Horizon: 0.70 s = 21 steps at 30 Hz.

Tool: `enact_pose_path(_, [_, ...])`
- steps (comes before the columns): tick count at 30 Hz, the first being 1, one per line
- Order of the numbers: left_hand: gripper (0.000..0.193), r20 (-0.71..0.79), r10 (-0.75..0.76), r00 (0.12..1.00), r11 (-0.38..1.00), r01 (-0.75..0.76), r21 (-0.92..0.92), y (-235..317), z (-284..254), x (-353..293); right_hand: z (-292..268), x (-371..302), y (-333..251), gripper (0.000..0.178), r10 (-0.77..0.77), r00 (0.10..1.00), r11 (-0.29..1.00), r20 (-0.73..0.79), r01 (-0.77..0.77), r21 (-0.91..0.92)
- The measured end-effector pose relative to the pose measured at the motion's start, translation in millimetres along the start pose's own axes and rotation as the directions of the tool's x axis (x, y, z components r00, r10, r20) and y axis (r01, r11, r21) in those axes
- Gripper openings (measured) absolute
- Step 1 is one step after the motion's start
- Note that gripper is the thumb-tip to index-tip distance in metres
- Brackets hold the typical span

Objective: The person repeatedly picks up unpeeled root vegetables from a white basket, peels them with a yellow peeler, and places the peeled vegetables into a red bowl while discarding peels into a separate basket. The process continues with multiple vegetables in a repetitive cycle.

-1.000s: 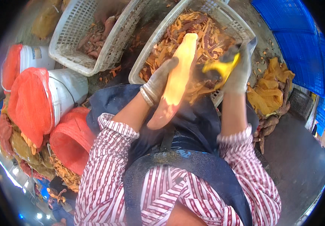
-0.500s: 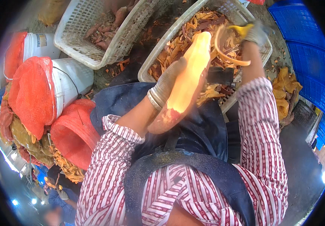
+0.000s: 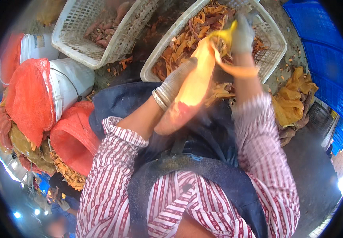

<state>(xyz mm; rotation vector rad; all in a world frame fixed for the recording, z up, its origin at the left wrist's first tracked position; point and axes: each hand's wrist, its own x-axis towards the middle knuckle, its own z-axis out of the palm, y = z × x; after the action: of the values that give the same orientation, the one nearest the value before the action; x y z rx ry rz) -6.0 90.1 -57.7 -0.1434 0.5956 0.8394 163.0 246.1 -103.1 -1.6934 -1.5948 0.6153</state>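
Observation:
A large, partly peeled sweet potato (image 3: 195, 85) lies slantwise over my lap, its bared orange flesh facing up and reddish skin left at the near end. My left hand (image 3: 175, 81), in a pale glove, is wrapped round its left side. My gloved right hand (image 3: 243, 37), blurred by motion, grips a yellow peeler (image 3: 228, 33) at the far tip of the sweet potato. A long orange strip of peel (image 3: 237, 70) curls down from the peeler across my right wrist. Below both hands stands a white plastic basket (image 3: 278, 59) holding many peelings (image 3: 179, 47).
Another white basket (image 3: 76, 53) with unpeeled sweet potatoes (image 3: 102, 33) stands far left. White buckets (image 3: 74, 79) and red mesh bags (image 3: 28, 99) crowd the left side. Blue crates (image 3: 322, 59) and a yellow mesh bag (image 3: 292, 99) are at right. Another person (image 3: 62, 210) sits lower left.
My right hand has swung left with the peeler, from beyond the sweet potato onto its far tip. The peel strip has moved along. My left hand still holds the sweet potato.

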Motion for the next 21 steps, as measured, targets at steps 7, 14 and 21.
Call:
enact_pose_path(7, [0.046,-0.119,0.184,0.976,0.976,-0.167,0.14,5.0,7.7,14.7,-89.0,4.7,-28.4,0.024,0.554,0.821,0.656,-0.136,-0.33,0.679])
enact_pose_path(14, [0.044,-0.055,0.189,0.98,0.975,-0.181,0.131,-1.7,-2.4,19.2,-42.0,-108.7,-81.5,0.014,0.476,0.76,0.074,0.443,-0.536,0.841])
enact_pose_path(21, [0.053,0.088,-0.002,0.996,0.996,-0.006,0.087,-1.0,13.2,-7.8,-8.6,76.9,87.0,0.035,0.318,0.925,0.944,-0.208,-0.289,0.158])
